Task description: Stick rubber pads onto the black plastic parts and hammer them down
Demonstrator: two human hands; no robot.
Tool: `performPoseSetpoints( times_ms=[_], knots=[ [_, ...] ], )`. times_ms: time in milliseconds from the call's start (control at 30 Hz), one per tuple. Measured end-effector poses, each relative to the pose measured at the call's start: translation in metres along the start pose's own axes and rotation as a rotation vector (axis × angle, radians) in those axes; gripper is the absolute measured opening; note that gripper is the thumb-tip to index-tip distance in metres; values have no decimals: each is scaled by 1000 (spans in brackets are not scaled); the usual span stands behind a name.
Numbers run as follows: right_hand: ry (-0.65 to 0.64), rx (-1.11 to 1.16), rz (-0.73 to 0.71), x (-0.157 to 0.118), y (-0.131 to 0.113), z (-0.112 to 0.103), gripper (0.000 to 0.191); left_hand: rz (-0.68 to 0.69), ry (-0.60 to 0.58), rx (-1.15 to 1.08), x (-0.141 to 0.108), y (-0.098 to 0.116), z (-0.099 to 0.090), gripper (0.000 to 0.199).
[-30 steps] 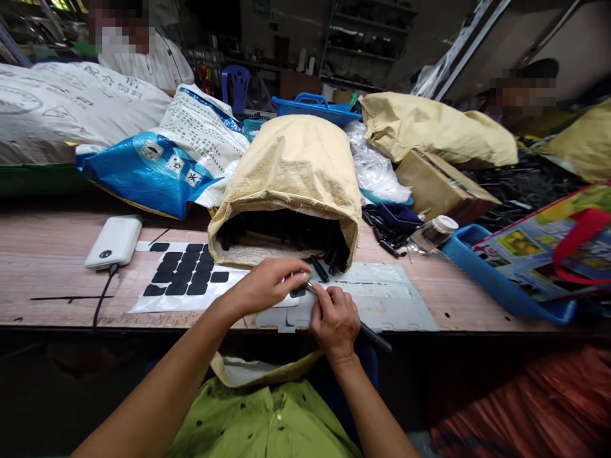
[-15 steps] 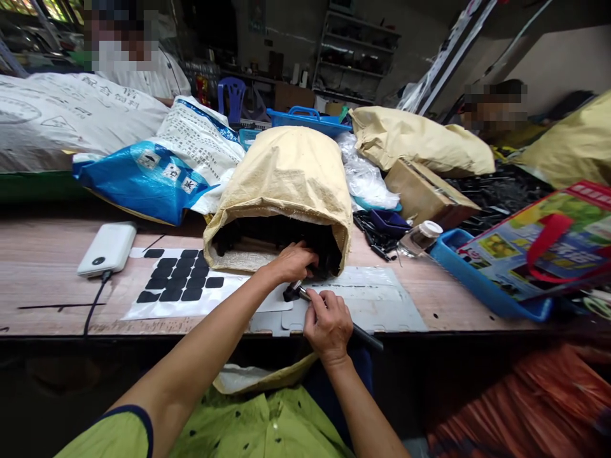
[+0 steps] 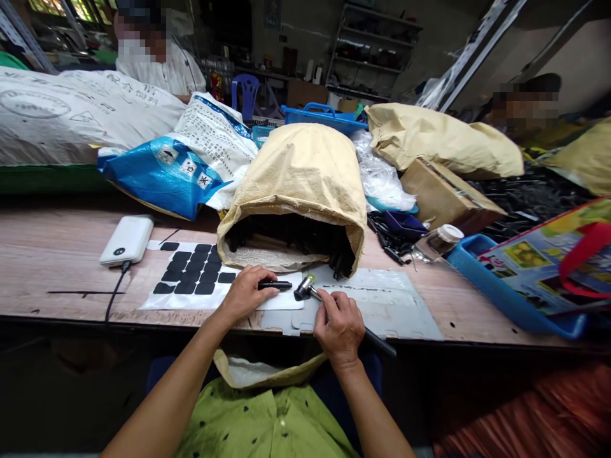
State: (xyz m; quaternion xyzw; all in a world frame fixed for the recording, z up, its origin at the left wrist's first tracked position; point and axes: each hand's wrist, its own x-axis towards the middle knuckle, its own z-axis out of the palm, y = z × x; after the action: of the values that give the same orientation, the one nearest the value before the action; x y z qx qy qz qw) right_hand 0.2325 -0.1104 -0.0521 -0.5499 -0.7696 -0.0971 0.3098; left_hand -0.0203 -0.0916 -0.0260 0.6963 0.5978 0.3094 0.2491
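My left hand [image 3: 247, 294] pinches a slim black pen-like tube [image 3: 279, 285] held level over the white sheet. Its tip points right, toward the head of a small hammer [image 3: 305, 287], with a little space between them. Around the hammer's shaft my right hand [image 3: 340, 323] is closed; the black handle sticks out below it. Just behind both hands lies a tan woven sack [image 3: 298, 168], its mouth facing me. Dark pieces fill it, too shadowed to tell apart, with some standing at its right lip. Beneath the hammer is a grey plate [image 3: 377, 299] on the table.
Black rounded patches [image 3: 193, 270] cover a white sheet on the left. Beside it lies a white power bank [image 3: 128, 240] with a cable. At right are a clear jar [image 3: 438, 243], a blue tray [image 3: 506, 286] and a cardboard box [image 3: 449, 194]. Two people are across the table.
My left hand has come out of the sack's mouth toward the left, now holding the black pen-like tube. My right hand still holds the hammer. The view has shifted slightly.
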Motion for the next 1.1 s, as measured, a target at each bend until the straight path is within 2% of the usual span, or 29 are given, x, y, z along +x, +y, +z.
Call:
performPoseSetpoints(
  times_ms=[267,433,633,767,900,1100],
  knots=[
    [-32,40,48,4,0,-4,32,1,25,0,0,0,6,15],
    [-67,245,127,19,2,-15,29,1,9,-2,-1,0,3,16],
    [-144,536,103,29,-28,-24,31,-10,2,-16,0,-1,4,18],
    [-209,500,81,23,-42,-18,32,-15,14,-21,0,0,4,20],
    [-214,478,77,20,-42,-15,32,-12,13,8,0,0,5,20],
    [-137,526,58,32,-48,-30,33,-9,16,12,1,-3,8,18]
  ],
)
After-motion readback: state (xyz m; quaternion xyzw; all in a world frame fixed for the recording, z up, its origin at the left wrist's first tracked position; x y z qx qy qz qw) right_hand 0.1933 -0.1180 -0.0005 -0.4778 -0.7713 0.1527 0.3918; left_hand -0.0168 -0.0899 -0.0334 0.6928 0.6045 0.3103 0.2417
